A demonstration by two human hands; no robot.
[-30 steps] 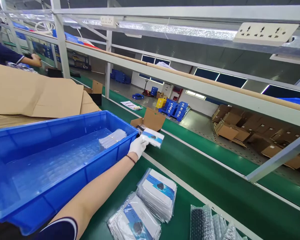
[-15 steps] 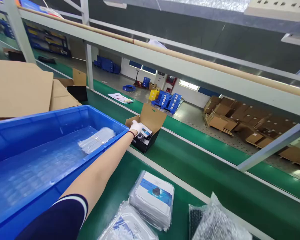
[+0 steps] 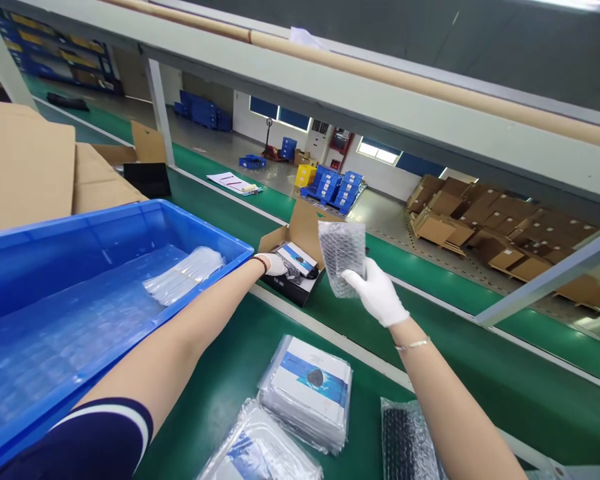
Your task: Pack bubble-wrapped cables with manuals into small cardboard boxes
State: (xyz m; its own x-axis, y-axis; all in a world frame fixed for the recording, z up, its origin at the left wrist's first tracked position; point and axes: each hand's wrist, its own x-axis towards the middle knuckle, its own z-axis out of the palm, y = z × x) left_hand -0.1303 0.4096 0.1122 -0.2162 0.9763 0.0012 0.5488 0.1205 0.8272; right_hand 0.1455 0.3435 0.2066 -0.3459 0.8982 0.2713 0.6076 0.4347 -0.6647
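1. The left hand reaches into the open cardboard box; its fingertips are lost behind the white-and-blue booklet and a dark item too small to identify.
2. The bubble-wrap pouch held up by the right hand covers part of the box flap, and its contents cannot be made out.
3. The blue bin runs off the left edge.
4. A bagged stack of leaflets and a bubble-wrap pile are cut by the bottom edge.
5. Print on the leaflet stack is too small to read.
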